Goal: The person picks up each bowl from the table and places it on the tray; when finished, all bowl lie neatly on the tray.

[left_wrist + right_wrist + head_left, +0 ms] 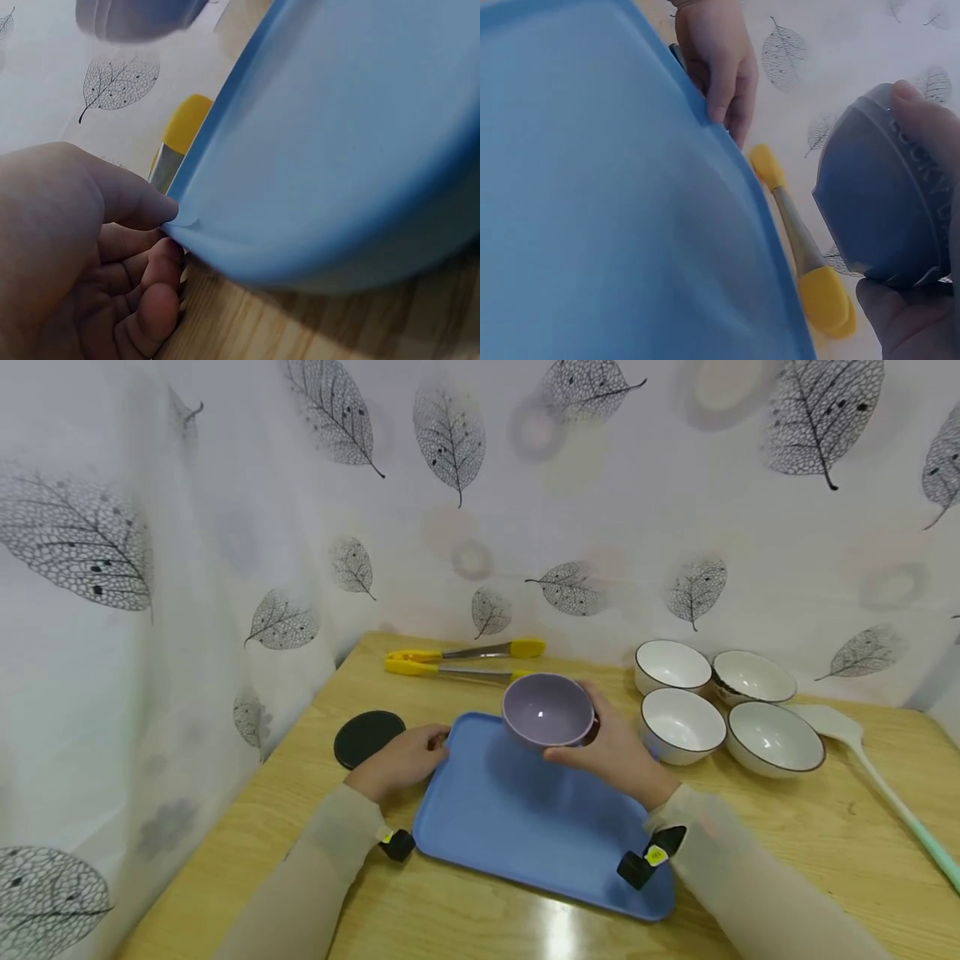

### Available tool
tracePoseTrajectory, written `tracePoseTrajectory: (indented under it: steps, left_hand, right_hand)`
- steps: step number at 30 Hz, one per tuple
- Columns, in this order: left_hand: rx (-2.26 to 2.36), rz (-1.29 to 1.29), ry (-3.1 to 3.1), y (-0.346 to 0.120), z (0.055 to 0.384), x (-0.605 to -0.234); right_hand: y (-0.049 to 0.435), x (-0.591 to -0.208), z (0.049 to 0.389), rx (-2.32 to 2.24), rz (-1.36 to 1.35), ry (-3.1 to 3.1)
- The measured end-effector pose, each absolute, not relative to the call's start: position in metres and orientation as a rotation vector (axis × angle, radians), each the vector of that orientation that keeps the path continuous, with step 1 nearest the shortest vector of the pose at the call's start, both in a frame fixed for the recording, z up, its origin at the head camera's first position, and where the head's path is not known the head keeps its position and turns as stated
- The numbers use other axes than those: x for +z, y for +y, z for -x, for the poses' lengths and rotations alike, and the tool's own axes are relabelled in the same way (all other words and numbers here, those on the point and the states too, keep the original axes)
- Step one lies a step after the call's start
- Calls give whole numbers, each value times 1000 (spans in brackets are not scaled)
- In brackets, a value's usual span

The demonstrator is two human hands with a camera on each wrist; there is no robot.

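Observation:
A purple bowl is held in my right hand, thumb and fingers on opposite sides, above the far part of a blue tray. Raised lettering shows on the bowl's outer side in the right wrist view. At the tray's left edge, my left hand pinches the rim. The left wrist view has the thumb of that hand on top of the tray's rim, with the other fingers curled below it.
Yellow-tipped tongs lie behind the tray. A round black mat is left of it. Several white bowls stand grouped at the right, beside a long-handled spatula. Leaf-patterned curtain borders the back and left of the wooden table.

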State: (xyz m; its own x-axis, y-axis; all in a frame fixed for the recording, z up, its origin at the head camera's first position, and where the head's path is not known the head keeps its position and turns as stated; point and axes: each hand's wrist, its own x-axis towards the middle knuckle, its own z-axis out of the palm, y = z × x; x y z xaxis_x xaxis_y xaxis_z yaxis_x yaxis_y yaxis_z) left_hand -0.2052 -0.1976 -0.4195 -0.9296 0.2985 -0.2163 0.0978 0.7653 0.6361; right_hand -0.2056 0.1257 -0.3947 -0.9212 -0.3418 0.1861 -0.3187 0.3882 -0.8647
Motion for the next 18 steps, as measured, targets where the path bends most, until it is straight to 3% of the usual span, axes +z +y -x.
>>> tracePoseTrajectory:
  steps: [11, 18]
  left_hand:
    - [958, -299, 2645, -196, 207, -417]
    - [950, -259, 2640, -198, 205, -418]
  right_hand:
    - [94, -409, 223, -1516, 692, 2600]
    - [77, -419, 233, -1522, 544, 2541]
